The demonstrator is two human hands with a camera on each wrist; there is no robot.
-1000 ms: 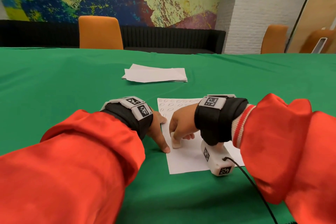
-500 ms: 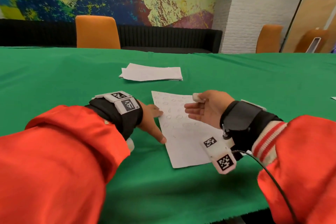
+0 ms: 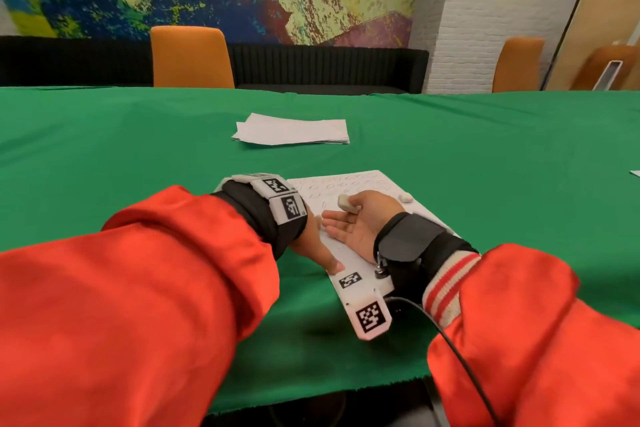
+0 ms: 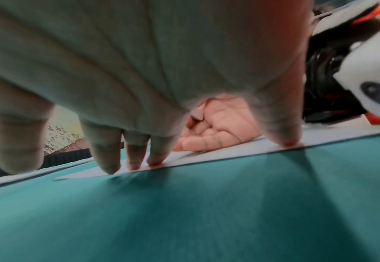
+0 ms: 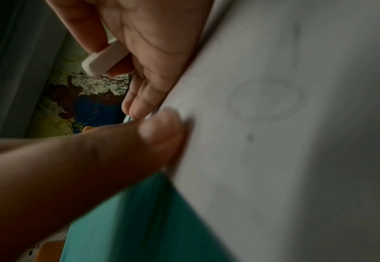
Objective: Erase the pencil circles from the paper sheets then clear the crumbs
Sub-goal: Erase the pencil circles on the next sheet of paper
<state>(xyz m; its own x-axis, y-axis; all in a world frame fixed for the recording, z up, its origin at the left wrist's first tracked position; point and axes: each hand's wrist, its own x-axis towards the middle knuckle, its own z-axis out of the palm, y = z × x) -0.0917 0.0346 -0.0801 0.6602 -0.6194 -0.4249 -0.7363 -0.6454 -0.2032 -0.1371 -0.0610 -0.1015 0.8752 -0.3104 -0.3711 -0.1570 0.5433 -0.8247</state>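
Note:
A white paper sheet (image 3: 360, 184) with rows of faint pencil circles lies on the green tablecloth (image 3: 138, 156). My left hand (image 3: 311, 243) presses its left edge with straight fingertips (image 4: 155, 162). My right hand (image 3: 349, 215) is turned palm inward, its little-finger side on the sheet. It pinches a white eraser (image 3: 347, 203) between thumb and forefinger, held off the paper. The right wrist view shows the eraser (image 5: 105, 59), one pencil circle (image 5: 267, 101) and the left thumb (image 5: 157, 138) on the sheet's edge. A small white lump (image 3: 406, 198) sits near the sheet's right edge.
A loose stack of paper sheets (image 3: 291, 133) lies farther back on the table. A corner of another sheet (image 3: 635, 173) shows at the far right edge. Orange chairs (image 3: 190, 57) and a black bench stand behind the table. The table's near edge is just under my forearms.
My right hand stopped rubbing the sheet's near part, lifted and rolled palm inward with the eraser, then came down onto its side on the paper. The left hand kept pressing the edge.

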